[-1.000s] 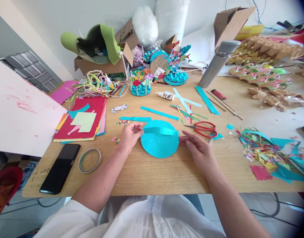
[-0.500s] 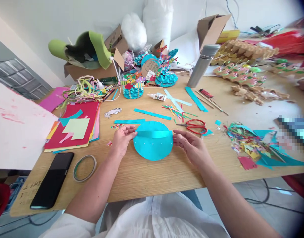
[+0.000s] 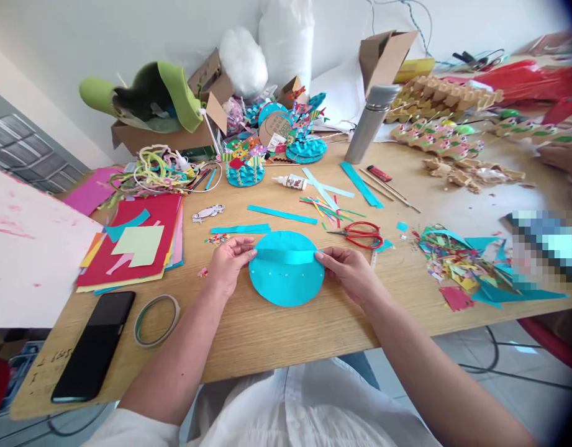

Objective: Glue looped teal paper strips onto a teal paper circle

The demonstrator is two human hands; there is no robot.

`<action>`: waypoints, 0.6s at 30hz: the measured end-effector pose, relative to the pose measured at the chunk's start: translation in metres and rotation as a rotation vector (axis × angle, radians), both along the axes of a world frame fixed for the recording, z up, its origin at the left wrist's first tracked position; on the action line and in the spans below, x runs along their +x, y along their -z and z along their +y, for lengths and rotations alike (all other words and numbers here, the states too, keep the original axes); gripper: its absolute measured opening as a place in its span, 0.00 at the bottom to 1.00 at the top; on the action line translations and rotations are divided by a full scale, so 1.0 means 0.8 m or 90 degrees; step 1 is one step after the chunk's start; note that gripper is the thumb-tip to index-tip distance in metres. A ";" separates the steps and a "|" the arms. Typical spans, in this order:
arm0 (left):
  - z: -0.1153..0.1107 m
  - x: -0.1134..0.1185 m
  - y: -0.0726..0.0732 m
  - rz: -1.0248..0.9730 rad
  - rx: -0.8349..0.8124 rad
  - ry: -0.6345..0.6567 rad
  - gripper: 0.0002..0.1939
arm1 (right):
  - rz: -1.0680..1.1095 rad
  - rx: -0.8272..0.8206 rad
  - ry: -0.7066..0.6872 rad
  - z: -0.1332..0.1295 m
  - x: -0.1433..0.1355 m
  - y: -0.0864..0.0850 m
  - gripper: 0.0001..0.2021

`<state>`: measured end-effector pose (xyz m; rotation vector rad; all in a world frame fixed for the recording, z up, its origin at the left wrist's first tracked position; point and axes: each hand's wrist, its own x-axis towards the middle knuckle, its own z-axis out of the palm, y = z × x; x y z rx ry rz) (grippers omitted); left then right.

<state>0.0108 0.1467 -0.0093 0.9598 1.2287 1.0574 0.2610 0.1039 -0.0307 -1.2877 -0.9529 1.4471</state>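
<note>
A blue paper disc (image 3: 286,290) lies on the table in front of me, with a row of small white dots across its middle. Over its upper half stretches a blue paper strip (image 3: 286,256), slightly bowed. My left hand (image 3: 226,268) pinches the strip's left end between thumb and fingers at the disc's edge. At the opposite edge, my right hand (image 3: 348,272) has thumb and forefinger closed on the right end. Just above the disc lie more blue strips (image 3: 282,215) and a small pile of coloured paper bits (image 3: 218,238). Red-handled scissors (image 3: 360,234) rest beyond my right hand.
On the left are a phone (image 3: 94,347), a tape roll (image 3: 156,320) and stacked coloured paper (image 3: 127,273). Farther back stand a glue bottle (image 3: 292,181), a grey flask (image 3: 368,124) and paper crafts (image 3: 245,171). Paper scraps (image 3: 458,264) lie at right, near another person's hand (image 3: 562,155).
My right hand has moved slightly left and its thumb and forefinger have closed on the strip's right end. My left hand keeps its pinch. The whole view has shifted a little.
</note>
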 end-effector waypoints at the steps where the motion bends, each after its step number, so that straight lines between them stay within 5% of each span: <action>1: 0.000 0.000 0.000 -0.004 -0.002 0.010 0.23 | -0.001 -0.003 0.004 0.000 0.000 -0.001 0.19; 18: -0.002 0.001 -0.003 -0.023 -0.024 0.048 0.23 | 0.020 -0.028 -0.004 -0.002 0.004 0.002 0.18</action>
